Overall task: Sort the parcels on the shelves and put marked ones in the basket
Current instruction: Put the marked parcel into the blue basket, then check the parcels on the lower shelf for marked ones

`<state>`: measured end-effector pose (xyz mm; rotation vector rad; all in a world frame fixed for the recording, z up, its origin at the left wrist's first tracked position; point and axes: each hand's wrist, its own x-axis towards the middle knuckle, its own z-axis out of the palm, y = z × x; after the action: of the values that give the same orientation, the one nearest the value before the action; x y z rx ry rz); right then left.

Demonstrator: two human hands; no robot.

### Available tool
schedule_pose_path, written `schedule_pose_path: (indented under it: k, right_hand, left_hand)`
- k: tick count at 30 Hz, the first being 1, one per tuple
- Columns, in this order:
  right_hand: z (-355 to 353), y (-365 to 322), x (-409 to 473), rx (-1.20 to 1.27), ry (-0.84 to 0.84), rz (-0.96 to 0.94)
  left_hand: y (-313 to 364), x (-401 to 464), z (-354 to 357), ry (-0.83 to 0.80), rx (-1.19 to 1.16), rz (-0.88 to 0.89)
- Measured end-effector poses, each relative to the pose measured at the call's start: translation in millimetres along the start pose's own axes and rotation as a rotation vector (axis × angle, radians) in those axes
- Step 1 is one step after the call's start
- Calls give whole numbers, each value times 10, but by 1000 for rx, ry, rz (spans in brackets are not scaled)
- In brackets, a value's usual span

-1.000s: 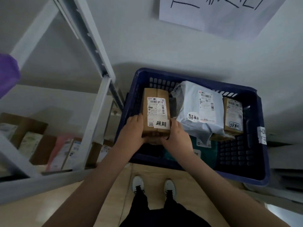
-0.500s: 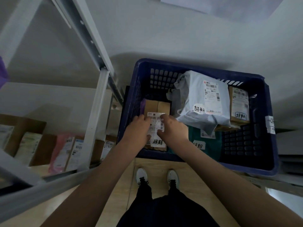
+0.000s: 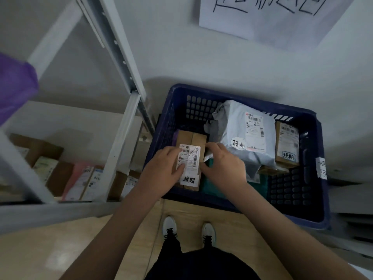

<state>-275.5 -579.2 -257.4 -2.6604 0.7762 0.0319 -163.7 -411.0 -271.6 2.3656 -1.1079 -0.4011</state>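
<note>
We found the brown cardboard parcel (image 3: 190, 142) lying flat inside the dark blue basket (image 3: 298, 217), in its near-left corner, with its shipping label and a white handwritten sticker (image 3: 188, 179) facing up. Our left hand (image 3: 161, 174) rested on the parcel's left side, the thumb laid across the label and the fingers curved over the edge. Our right hand (image 3: 224, 168) sat at the parcel's right edge with the fingers bent; it seemed to touch the box, though we could not tell whether it truly gripped it. Just beside the parcel, toward the middle of the basket, a grey plastic mailer (image 3: 242, 136) lay tilted with its own handwritten sticker, and a smaller brown box (image 3: 286, 144) with a marked sticker stood against the mailer's right side. A green packet (image 3: 210, 184) showed beneath our right hand. To the left stood a white metal shelf (image 3: 119, 146), with several parcels (image 3: 66, 176) lined up on its lower level. A sheet of paper (image 3: 268, 17) with handwriting hung on the wall above the basket, and white shoes (image 3: 169, 225) showed on the wooden floor below.
</note>
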Motion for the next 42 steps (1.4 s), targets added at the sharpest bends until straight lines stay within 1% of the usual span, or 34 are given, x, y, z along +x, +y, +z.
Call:
schedule_pose_path:
  k: [2,5,8,10,16,25,29,32,37,42]
  right_hand:
    - [-99,67,-57,15,20,-11]
    - [-212,78,-157,85,33,-77]
    - [-216,-6,-267,147,13,-169]
    - [-177,-96,-358,131,-16,-222]
    - [-112,-499,-762,194,-70,-306]
    - [135,-1389,-1456,123,-131,-389]
    - [398,-1918,-1803,106,-151,-444]
    - [652,-2270,-2029,153,-166,-466]
    - [992,-2730,-2291,141,-246,-490]
    - [1260,-3149,-2237,122,-268,-504]
  left_hand:
    - [40,-140,-49,41,-62,-25]
    - [146,-464,-120,162,-120,-96]
    - [184,-845,-105,255,-158,-171]
    - [173,-1110,-62,281,-158,-216]
    - [92,-1838,-98,306,-66,-256]
    - [-448,-2811,-510,377,-22,-364]
    - [-867,-3412,-655,389,-27,-449]
    - [-1175,-3883,-718,395,-44,-524]
    - [-1520,-4454,-768,408,-73,-612]
    - [-1902,-4633,-833,391,-120,-597]
